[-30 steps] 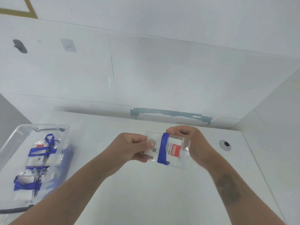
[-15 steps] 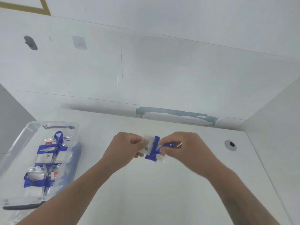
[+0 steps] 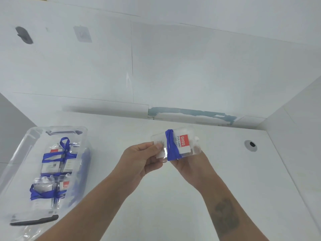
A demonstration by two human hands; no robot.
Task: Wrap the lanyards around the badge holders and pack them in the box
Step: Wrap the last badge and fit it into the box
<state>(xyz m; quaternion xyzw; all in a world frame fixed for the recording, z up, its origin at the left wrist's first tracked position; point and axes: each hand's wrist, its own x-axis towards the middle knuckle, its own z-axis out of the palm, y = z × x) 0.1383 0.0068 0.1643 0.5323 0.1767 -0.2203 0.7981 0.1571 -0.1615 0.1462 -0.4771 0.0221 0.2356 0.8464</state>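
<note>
From the head camera, the left hand [image 3: 139, 159] pinched the near-left end of a clear badge holder [image 3: 180, 145] between thumb and fingers, above the middle of the white counter [image 3: 173, 206]. The right hand [image 3: 189, 164] cupped it from beneath, fingers curled behind. A blue lanyard [image 3: 172, 146] was banded around its middle. Wrapping looked nearly finished; the next move probably called for securing the loose end, then carrying it left to the box. The clear box [image 3: 20, 153], at the counter's left edge, held at least two lanyard-wrapped holder bundles [image 3: 57, 159].
</note>
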